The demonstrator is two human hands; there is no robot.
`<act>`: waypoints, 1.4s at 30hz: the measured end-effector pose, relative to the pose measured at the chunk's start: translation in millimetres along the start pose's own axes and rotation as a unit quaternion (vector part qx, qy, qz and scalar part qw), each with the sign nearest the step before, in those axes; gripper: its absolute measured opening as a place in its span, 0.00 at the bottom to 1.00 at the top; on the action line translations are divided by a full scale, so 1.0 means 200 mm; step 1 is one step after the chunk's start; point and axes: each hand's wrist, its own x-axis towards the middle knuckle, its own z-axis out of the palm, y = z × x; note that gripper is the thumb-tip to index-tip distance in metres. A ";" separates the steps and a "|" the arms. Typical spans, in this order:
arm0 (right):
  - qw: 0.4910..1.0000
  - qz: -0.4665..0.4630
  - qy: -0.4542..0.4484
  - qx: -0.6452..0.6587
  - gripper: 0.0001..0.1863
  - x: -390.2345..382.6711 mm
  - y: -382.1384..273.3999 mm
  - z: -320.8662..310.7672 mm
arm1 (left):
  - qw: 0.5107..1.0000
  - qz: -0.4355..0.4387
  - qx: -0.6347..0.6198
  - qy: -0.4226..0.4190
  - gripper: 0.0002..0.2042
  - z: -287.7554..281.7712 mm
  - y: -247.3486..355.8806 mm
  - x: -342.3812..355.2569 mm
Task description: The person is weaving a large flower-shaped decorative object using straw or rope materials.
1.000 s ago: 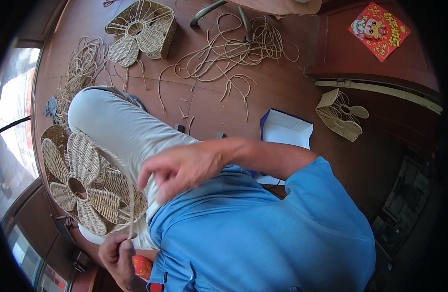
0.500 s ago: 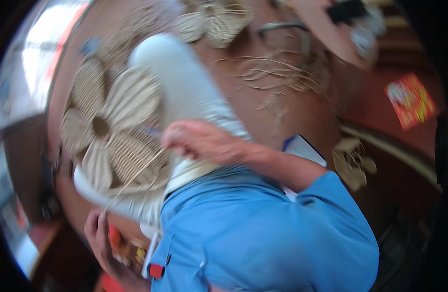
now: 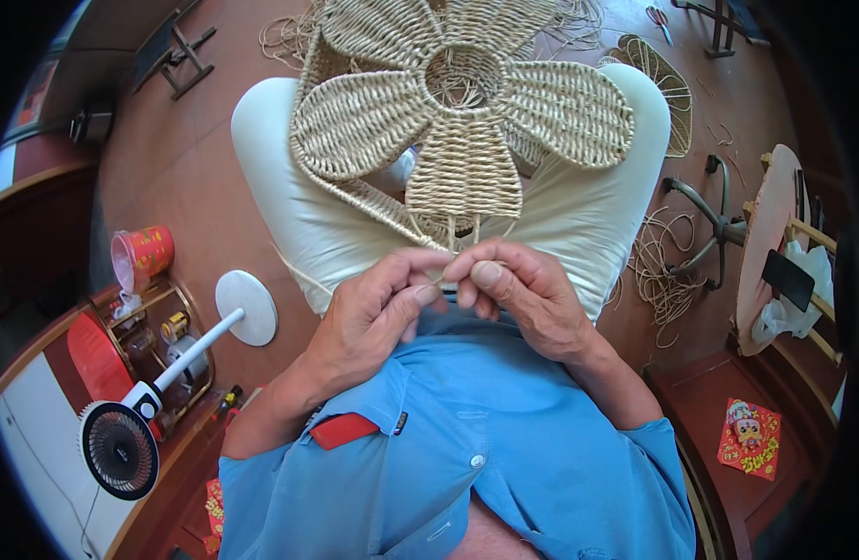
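A woven flower-shaped piece of tan straw cord lies across my lap, its several petals set around an open round centre. Below its nearest petal, at my waist, both hands meet with fingertips almost touching. My left hand is closed in a pinch at the edge of the weave. Beside it, my right hand pinches too, thumb against curled fingers. A thin straw cord runs from my left thigh toward the left hand. Between the fingertips a short bit of cord shows; the fingers hide most of it.
Loose cord is heaped on the floor at the right, near a metal chair base. Another woven piece and scissors lie farther off. A white fan and a red bucket stand at the left.
The view has swung round, and the flower piece now sits centred before me. My hands, far apart earlier, have come together at its near edge.
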 end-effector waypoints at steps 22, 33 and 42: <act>0.968 -0.082 0.102 -0.212 0.30 0.19 0.11 -0.04 | 0.979 0.073 -0.165 0.092 0.10 -0.19 -0.28 0.30; 0.989 -0.085 0.101 -0.074 0.26 0.23 0.13 0.02 | 0.962 0.096 -0.244 0.083 0.10 -0.08 -0.33 0.17; 0.988 -0.077 0.115 -0.068 0.25 0.23 0.14 0.01 | 0.957 0.068 -0.260 0.107 0.10 0.01 -0.40 0.09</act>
